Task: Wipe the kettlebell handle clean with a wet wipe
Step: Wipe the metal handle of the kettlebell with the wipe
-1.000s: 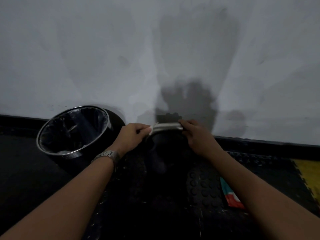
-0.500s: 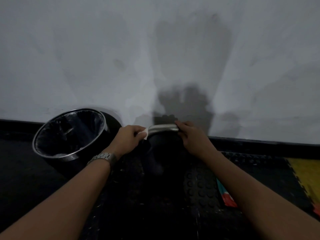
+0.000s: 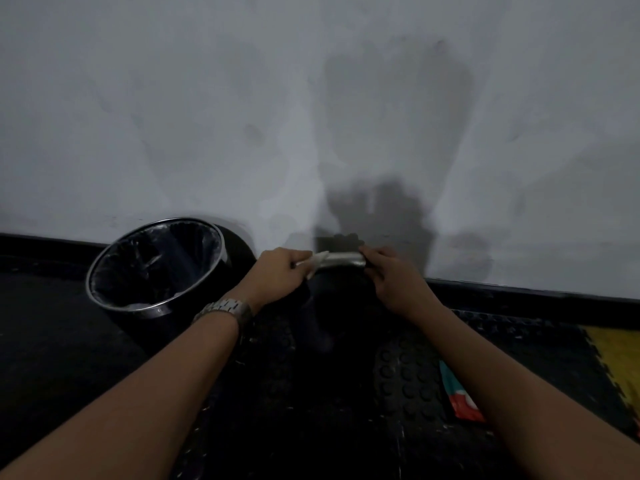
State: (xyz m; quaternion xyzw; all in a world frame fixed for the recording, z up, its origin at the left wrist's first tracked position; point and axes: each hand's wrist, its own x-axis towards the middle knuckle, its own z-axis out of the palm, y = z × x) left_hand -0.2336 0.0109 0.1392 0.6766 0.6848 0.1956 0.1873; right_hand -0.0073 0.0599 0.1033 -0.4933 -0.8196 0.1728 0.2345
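2 hands stay on kettlebell handle [image 3: 341, 260]: left hand [image 3: 280, 274] still pinches wet wipe [image 3: 317, 262], right hand [image 3: 389, 277] grips handle. Bin [image 3: 156, 268] left of left hand.

The left hand [image 3: 278, 271] pinches a white wet wipe [image 3: 317, 262] against the left end of the kettlebell handle [image 3: 341, 260]. The right hand [image 3: 391, 277] grips the handle's right end, fingers curled round it. The kettlebell body [image 3: 329, 306] sits below on the studded black floor mat [image 3: 408, 382]; its outline is hard to make out in the dim light. A metal watch [image 3: 230, 308] circles the left wrist. A black bin [image 3: 156, 268] with a clear liner stands to the left, against the grey wall [image 3: 242, 116]. A red-and-teal packet [image 3: 457, 396] lies on the mat beside the right forearm, with a yellow mat tile [image 3: 620, 358] farther right.
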